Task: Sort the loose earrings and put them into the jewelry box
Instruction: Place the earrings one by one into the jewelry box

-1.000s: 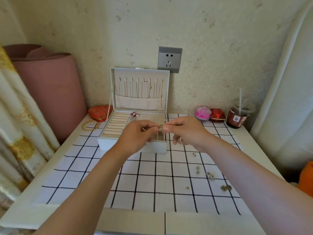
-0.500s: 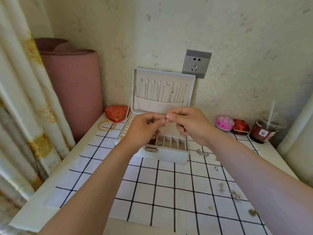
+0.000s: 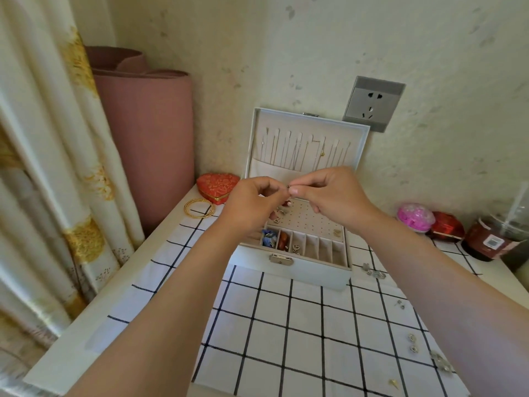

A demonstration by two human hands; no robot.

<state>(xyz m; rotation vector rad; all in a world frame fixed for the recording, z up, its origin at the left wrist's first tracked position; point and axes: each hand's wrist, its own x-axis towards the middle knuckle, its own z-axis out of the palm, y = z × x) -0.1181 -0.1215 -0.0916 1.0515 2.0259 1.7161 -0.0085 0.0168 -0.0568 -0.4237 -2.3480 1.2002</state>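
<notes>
White table (image 3: 114, 296) against a blotchy cream wall, black-grid cloth (image 3: 286, 325) spread on it. Left hand (image 3: 252, 207) and right hand (image 3: 335, 196) meet in the air above the jewelry box (image 3: 315, 273), fingertips touching. Both pinch one tiny earring (image 3: 289, 187) between thumb and forefinger, other fingers loosely curled; too small to tell which part each hand has. Both forearms reach in from the near edge, and the left wrist covers the box's left side. Box sits open at the back of the cloth, lid (image 3: 306, 144) upright against the wall with thin chains hanging inside. Perforated stud panel (image 3: 309, 219) in the box's back half, a small pair at its right corner. Row of narrow slots along the box front: blue item (image 3: 267, 237) in the leftmost visible slot, amber-red piece (image 3: 283, 240) in the next, small metal earrings in the third. Loose earrings (image 3: 375, 272) lie on the cloth just right of the box, with more scattered pairs (image 3: 412, 342) further toward the near right. Left of the box: red heart-shaped case (image 3: 218, 187), gold bangles (image 3: 199, 208) just in front of it, pink roll (image 3: 143, 138) standing behind, patterned curtain (image 3: 43, 167) beyond. Right of the box: pink round container (image 3: 415, 217), red case (image 3: 446, 227), dark drink cup (image 3: 492, 239) with straw. Grey wall socket (image 3: 373, 107) above the lid's right corner.
</notes>
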